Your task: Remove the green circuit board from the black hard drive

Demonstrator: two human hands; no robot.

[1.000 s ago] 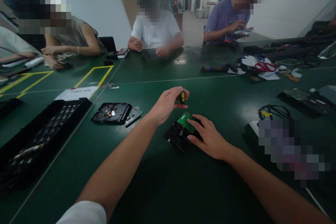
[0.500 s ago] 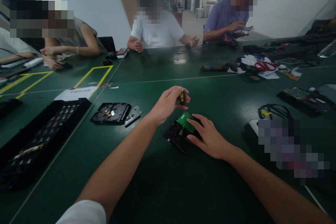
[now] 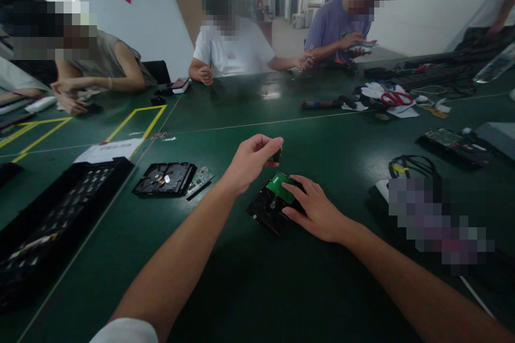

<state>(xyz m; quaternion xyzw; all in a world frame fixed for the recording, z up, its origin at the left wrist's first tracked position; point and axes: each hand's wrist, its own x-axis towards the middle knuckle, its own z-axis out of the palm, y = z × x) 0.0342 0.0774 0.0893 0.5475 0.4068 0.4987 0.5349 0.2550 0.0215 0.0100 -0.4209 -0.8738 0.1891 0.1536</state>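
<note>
My left hand (image 3: 254, 163) is closed around a small screwdriver (image 3: 277, 155) with a black and yellow handle, just above the far end of a black hard drive (image 3: 263, 209). Fingers hide most of the tool, and I cannot make out its tip. The drive lies on the green table with a green circuit board (image 3: 277, 185) on its upper face. Along its right side rests my right hand (image 3: 317, 209), fingers spread, index fingertip on the board and thumb on the black casing.
Left of my hands lie another hard drive (image 3: 163, 179), a loose circuit board (image 3: 201, 179) and a long black tray (image 3: 76, 203). To the right are a coiled black cable (image 3: 414, 166) and another drive (image 3: 453, 144). Several people sit across the table (image 3: 225, 118).
My left hand has turned, so the screwdriver's handle now shows less between its fingers. My right hand stays on the hard drive. The whole view has shifted slightly.
</note>
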